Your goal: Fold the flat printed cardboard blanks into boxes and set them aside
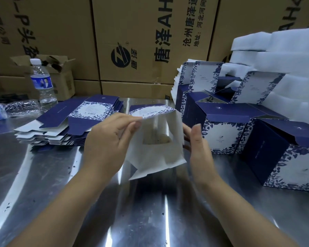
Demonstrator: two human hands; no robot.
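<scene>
A half-opened blue-and-white printed cardboard blank stands as an open tube above the steel table, its white inside facing me. My left hand pinches its upper left edge with thumb and fingers. My right hand lies flat against its right wall with straight fingers. A stack of flat blanks lies to the left. Several folded boxes stand at the right, their lids open.
An upright water bottle and a crushed empty one are at the far left. White foam sheets pile up at the back right. Large brown cartons wall off the back of the table.
</scene>
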